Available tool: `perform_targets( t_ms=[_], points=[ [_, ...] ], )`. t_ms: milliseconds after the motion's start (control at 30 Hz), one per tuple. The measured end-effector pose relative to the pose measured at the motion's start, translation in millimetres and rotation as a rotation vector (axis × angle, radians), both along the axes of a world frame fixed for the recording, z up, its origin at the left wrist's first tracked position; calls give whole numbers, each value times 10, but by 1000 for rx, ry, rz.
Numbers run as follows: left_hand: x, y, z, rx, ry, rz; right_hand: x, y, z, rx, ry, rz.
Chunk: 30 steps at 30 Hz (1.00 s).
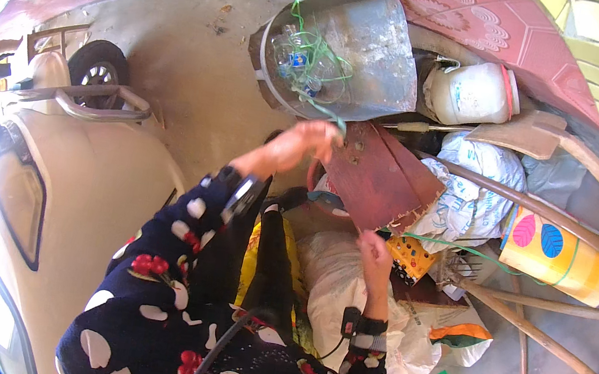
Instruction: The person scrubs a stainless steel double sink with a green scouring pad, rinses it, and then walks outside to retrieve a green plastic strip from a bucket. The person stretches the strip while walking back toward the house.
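My left hand (304, 146) is closed on a green plastic cord (315, 105) beside the upper left edge of a dark red board (379, 174). From there the cord runs up into a tangle in a grey metal bin (387, 54). My right hand (374, 253) is closed in a pinch at the board's near corner. A green cord (452, 246) leads from its fingertips to the right, over a yellow box (559, 256) with leaf shapes. Whether my fingers also touch the board I cannot tell. Clear plastic bottles (296, 60) lie in the bin, under the tangle.
A light-coloured vehicle (82, 210) with a wheel (99, 67) stands on the left. At the right are a white plastic tub (469, 94), stuffed white bags (472, 184), long wooden handles (530, 342) and a metal rake head (462, 268). White sacks (335, 284) lie near my legs.
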<state>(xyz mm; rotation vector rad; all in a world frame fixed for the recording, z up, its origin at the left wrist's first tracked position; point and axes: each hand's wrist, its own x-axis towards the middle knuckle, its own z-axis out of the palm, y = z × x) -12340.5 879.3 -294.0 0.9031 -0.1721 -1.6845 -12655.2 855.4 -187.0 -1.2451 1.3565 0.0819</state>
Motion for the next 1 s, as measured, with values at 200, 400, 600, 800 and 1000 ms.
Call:
perform_targets(
  t_ms=[200, 400, 600, 800, 1000],
  points=[
    [-164, 441, 1372, -279, 340, -699, 849, -642, 129, -75, -214, 45],
    [-855, 703, 1230, -473, 286, -1024, 1100, -235, 329, 459, -66, 306],
    [-702, 854, 722, -323, 293, -785, 608, -178, 1018, 506, -242, 23],
    [-435, 366, 830, -62, 538, -82, -136, 253, 1442, 488, -236, 165],
    [-178, -54, 1406, -259, 487, 63, -770, 789, 1453, 515, -300, -89]
  ],
)
